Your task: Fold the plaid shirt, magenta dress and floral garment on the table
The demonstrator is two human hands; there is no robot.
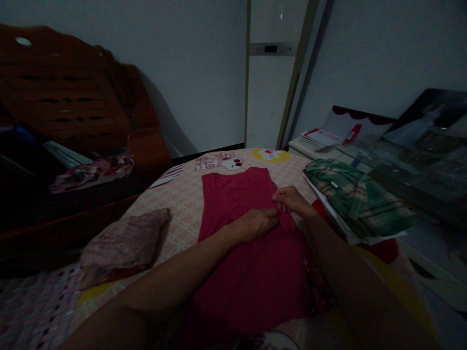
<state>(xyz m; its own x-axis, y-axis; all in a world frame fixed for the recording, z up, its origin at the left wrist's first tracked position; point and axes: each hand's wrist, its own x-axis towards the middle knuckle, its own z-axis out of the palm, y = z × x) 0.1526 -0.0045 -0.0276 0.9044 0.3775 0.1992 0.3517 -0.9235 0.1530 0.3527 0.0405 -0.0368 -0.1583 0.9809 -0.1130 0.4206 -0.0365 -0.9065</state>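
A dark pink garment lies spread flat on a patterned bed sheet. My left hand rests on its middle, fingers curled and pinching the fabric near the right edge. My right hand sits just beyond it at the garment's right edge, fingers closed on a fold of the cloth. The two hands nearly touch. Both forearms reach in from the bottom of the view.
A folded pinkish cloth lies on the bed to the left. A folded green plaid garment sits on a table at right, with papers behind it. A dark wooden headboard stands at left.
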